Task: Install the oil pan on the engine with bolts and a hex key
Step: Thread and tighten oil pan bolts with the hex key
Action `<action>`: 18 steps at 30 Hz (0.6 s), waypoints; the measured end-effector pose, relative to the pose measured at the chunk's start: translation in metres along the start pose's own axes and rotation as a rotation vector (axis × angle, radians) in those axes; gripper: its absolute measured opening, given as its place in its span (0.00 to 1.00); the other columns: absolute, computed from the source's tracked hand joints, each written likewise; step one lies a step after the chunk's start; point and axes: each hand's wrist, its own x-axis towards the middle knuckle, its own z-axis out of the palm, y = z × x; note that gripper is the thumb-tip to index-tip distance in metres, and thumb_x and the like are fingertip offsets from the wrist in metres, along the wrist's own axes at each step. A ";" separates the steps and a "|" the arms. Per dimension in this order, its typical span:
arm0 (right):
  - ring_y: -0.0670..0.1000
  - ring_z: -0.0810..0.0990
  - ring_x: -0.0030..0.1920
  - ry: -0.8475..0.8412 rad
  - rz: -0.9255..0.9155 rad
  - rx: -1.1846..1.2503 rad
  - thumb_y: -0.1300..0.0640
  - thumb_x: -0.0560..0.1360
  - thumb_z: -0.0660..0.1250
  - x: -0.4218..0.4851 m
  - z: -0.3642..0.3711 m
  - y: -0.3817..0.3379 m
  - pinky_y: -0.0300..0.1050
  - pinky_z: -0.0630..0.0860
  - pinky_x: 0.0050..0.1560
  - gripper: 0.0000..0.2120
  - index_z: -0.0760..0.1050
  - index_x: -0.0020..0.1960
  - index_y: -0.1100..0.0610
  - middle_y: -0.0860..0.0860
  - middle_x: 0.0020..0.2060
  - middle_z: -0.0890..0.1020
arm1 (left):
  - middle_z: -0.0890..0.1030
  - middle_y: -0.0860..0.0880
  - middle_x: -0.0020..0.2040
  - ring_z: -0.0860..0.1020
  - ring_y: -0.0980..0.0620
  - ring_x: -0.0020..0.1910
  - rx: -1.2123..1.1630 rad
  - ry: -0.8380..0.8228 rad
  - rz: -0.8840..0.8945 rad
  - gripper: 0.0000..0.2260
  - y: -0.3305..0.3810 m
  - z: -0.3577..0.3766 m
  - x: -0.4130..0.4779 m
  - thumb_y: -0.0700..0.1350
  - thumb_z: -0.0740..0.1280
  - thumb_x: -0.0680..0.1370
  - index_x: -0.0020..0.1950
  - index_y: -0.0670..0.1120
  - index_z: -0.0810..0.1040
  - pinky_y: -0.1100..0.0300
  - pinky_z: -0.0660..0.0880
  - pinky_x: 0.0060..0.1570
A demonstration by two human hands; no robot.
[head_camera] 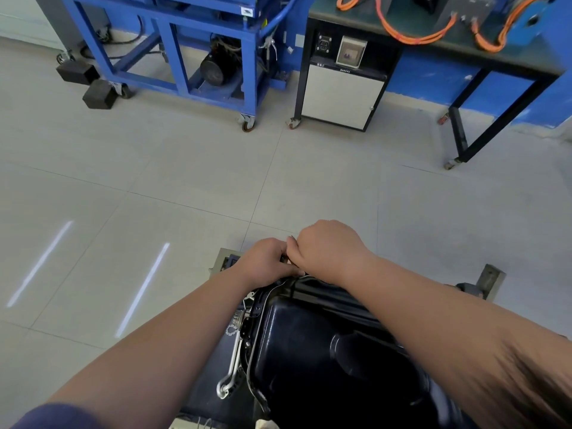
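1 black oil pan (309,351) nearest, seated on engine (244,332), w/ engine metalwork showing along pan's left edge. 2 hands at pan's far rim, touching each other: left hand (263,261) & right hand (328,249), fingers curled under & hidden, so can't tell what's clamped, if anything. Beyond, across grey tile floor (185,181): blue frame cart (173,57) w/ black motor (216,66), 2 black blocks (93,85) beside it, white-door cabinet (340,94) on castors, bench w/ orange cables (414,34).
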 end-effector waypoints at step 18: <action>0.54 0.73 0.40 0.218 0.157 0.394 0.47 0.80 0.56 -0.039 -0.015 0.011 0.48 0.66 0.38 0.18 0.74 0.41 0.58 0.53 0.36 0.78 | 0.64 0.53 0.22 0.62 0.56 0.26 0.189 0.076 0.059 0.19 0.053 -0.012 0.005 0.44 0.69 0.69 0.21 0.54 0.65 0.61 0.60 0.27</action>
